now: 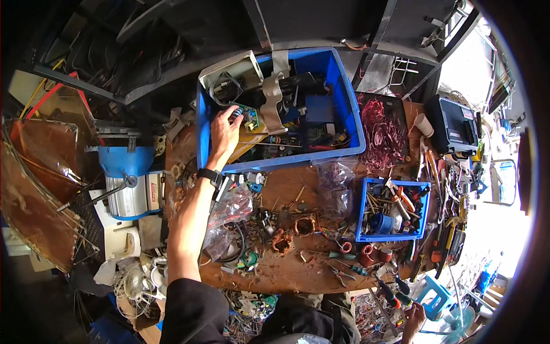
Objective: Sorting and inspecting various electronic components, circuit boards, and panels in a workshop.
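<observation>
Inside the large blue plastic crate [279,161], my left hand [225,131] has its thumb and fingers around a component on a small green circuit board [250,118]. A grey ribbon cable [271,101] and a pale metal housing [236,69] lie beside that board in the crate. At the bottom right, my right hand [414,320] is at the bench's near side, close to several screwdrivers [389,294]; its fingers are partly hidden, and whether it grips one cannot be told.
On the wooden bench [313,275] lie pliers [341,275], copper coils [282,241] and scraps. A small blue crate [360,215] of tools stands right of centre, with red wire [380,129] behind it. A black case [455,124] sits at the back right.
</observation>
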The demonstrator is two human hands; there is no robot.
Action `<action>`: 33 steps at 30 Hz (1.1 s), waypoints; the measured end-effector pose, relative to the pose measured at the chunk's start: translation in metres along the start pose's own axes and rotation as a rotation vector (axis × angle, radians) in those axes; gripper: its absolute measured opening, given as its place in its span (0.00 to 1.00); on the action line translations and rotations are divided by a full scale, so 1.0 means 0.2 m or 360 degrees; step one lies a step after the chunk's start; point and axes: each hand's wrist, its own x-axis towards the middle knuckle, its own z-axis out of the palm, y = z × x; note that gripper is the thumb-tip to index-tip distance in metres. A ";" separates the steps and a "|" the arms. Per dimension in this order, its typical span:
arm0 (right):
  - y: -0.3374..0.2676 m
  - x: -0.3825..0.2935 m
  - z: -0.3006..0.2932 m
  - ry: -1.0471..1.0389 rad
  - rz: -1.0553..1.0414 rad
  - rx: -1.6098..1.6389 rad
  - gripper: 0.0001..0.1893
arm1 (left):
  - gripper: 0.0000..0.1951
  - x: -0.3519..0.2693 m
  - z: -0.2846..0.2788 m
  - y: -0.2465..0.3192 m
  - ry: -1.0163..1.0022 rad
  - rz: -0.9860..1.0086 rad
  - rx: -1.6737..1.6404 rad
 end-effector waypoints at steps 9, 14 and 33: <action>-0.22 -0.07 -0.01 -0.0092 0.0052 -0.0238 0.15 | 0.20 -0.46 -0.30 0.25 0.0296 -0.0113 -0.0959; -0.04 -0.07 -0.02 -0.0061 -0.0096 -0.0073 0.11 | 0.22 -0.83 -0.45 0.55 0.0101 -0.0160 -0.1494; -1.64 -0.34 0.50 -0.2262 -0.0483 0.1349 0.47 | 0.23 -1.79 -0.79 1.71 -0.0306 0.0472 -0.0517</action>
